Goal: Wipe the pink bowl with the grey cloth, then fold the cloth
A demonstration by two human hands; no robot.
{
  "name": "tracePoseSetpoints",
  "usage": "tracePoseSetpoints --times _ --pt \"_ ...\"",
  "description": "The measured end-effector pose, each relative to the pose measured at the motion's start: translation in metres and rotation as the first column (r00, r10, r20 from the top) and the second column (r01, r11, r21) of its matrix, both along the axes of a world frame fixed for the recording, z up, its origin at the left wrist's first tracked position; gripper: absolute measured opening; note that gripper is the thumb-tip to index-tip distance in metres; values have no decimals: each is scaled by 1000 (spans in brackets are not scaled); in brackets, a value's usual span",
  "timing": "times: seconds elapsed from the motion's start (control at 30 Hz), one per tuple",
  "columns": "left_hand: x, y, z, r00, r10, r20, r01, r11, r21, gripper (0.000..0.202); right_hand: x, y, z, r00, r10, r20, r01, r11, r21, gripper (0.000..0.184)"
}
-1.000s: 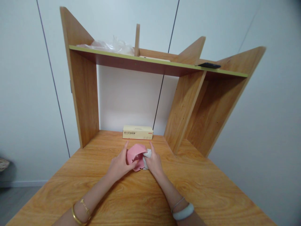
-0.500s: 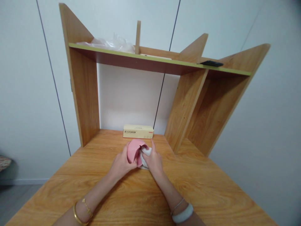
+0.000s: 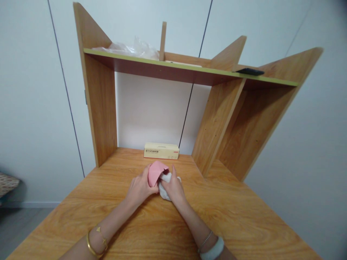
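Observation:
My left hand (image 3: 141, 187) grips a pink bowl-like object (image 3: 155, 171), tilted on its side just above the wooden desk (image 3: 162, 231). My right hand (image 3: 173, 187) is closed on a white cloth (image 3: 166, 180) and presses it into the pink object's opening. Both hands meet at the middle of the desk, a little in front of a long beige box (image 3: 161, 151).
A wooden hutch (image 3: 100, 108) stands at the back of the desk, with a shelf (image 3: 173, 70) across the top. Crumpled clear plastic (image 3: 130, 48) lies on the shelf's left, a dark flat object (image 3: 249, 71) on its right. White wall panels are behind.
The pink object has been turned more upright on its side, and my right hand has pushed the white cloth further into it. The view has shifted slightly.

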State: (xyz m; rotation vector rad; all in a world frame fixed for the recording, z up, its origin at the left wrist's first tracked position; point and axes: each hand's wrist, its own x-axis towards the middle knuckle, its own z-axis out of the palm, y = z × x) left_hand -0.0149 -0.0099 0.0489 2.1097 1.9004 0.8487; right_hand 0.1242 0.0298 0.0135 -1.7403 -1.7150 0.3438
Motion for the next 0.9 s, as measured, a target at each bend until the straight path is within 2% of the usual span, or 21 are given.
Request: tracePoseSetpoints --times 0.07,0.13,0.27,0.33,0.53,0.63,0.7,0.77,0.83,0.9 --pt "1 0 1 1000 4 -21 -4 1000 -4 71 2 -1 5 996 -38 83 39 999 -9 77" --pt "2 -1 2 999 2 -49 -3 1000 -6 68 7 -2 12 987 -61 148 56 998 37 76" --pt "4 -3 3 992 -6 -123 6 1000 2 66 18 -3 24 959 37 280 -91 979 183 76" --pt "4 -4 3 990 -16 -142 16 1000 -1 67 20 -1 23 947 61 315 -124 975 183 78" --pt "4 -4 6 987 -38 -155 36 999 -14 64 19 6 8 977 36 211 -29 999 -34 84" --pt "4 -4 9 980 -79 -183 76 997 -25 62 18 2 12 965 45 259 -66 995 75 74" --pt "4 -4 11 976 -92 -196 87 996 -30 59 18 -2 19 944 56 326 -133 967 218 67" --pt "4 -4 12 976 -93 -195 88 996 -33 56 18 -4 23 937 60 344 -171 937 304 64" --pt "3 -5 12 975 -124 -183 118 992 -39 57 19 -3 22 950 60 306 -152 946 285 65" --pt "1 -6 12 974 -161 -161 156 987 -42 57 21 0 17 968 93 233 -143 967 210 68"
